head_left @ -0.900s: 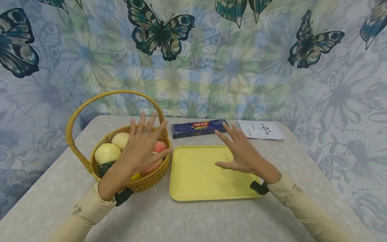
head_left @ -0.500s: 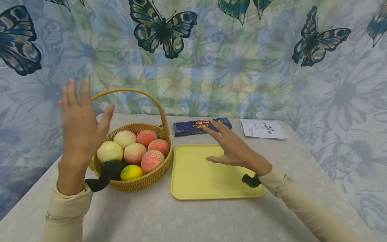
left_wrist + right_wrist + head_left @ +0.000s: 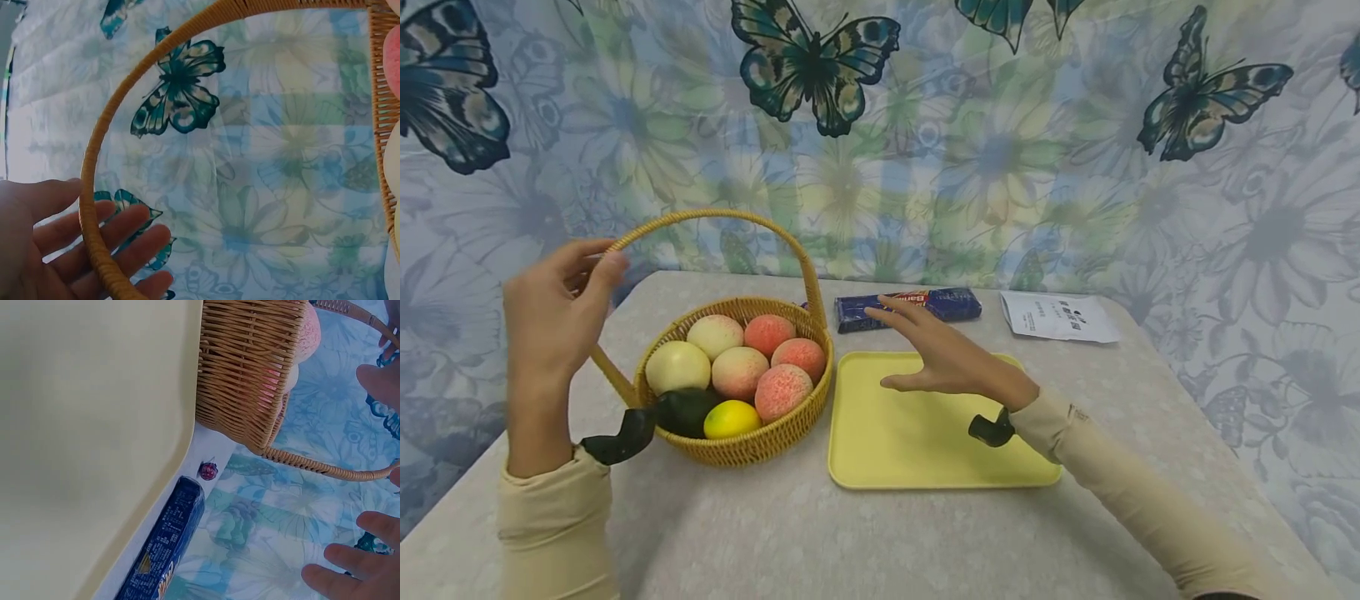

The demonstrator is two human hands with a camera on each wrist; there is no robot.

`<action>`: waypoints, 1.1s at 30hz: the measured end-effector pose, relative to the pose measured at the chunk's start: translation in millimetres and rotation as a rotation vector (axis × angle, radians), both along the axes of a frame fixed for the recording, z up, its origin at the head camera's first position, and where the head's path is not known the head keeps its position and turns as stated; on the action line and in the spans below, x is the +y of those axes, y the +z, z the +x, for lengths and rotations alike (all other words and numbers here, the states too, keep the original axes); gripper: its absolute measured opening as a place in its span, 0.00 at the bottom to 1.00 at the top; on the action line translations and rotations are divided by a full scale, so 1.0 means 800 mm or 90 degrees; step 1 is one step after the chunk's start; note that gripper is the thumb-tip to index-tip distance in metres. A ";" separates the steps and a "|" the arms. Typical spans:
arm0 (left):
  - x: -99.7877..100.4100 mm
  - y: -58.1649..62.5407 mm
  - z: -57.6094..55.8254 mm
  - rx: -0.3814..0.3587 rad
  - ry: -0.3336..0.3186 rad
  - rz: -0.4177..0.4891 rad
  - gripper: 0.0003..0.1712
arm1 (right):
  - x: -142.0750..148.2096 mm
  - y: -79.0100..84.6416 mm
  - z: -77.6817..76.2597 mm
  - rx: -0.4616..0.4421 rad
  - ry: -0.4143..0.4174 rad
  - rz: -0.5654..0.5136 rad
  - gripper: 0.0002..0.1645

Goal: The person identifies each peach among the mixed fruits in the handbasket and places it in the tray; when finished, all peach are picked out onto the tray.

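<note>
A wicker basket (image 3: 752, 446) with a tall hoop handle (image 3: 715, 213) stands left of a yellow tray (image 3: 917, 467). In it lie several pink and pale peaches (image 3: 782, 392), a yellow lemon (image 3: 732, 419), a round pale green fruit (image 3: 677, 368) and a dark green item (image 3: 687, 412). My left hand (image 3: 553, 312) is at the handle's left side; in the left wrist view its loosely bent fingers (image 3: 134, 228) reach past the handle and the thumb lies close to it. My right hand (image 3: 943, 354) hovers over the tray with fingers spread, holding nothing.
A blue Barilla pasta box (image 3: 951, 305) lies behind the tray. To its right is a white printed packet (image 3: 1060, 317). A small dark red wrapped item (image 3: 208, 470) sits near the basket's far side. A butterfly-print cloth (image 3: 1000, 167) hangs behind the table.
My left hand has moved left from above the basket, rising and then coming to the handle's left side. My right hand has drifted left over the tray.
</note>
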State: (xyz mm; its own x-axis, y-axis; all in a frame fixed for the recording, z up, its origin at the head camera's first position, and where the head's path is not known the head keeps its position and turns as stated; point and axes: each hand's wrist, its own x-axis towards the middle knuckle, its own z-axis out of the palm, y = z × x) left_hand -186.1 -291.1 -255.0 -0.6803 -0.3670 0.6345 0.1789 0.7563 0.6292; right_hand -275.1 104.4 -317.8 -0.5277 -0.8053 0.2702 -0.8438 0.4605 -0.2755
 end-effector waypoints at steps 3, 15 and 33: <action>-0.006 0.001 0.001 -0.001 -0.026 0.009 0.20 | -0.010 0.004 -0.004 -0.037 0.013 0.003 0.52; -0.016 -0.001 0.006 -0.048 -0.023 0.015 0.21 | -0.061 0.023 -0.013 -0.113 0.081 0.043 0.50; -0.016 -0.003 0.005 -0.045 -0.035 0.003 0.21 | -0.123 0.041 -0.028 -0.135 0.117 0.141 0.52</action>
State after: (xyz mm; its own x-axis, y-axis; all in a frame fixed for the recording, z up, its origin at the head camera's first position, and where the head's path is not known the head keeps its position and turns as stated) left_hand -181.8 -303.9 -257.3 -0.7426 -0.3310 0.5823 0.1748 0.7434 0.6456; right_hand -297.3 5.9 -284.8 -0.3938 -0.9189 -0.0219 -0.8531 0.3742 -0.3635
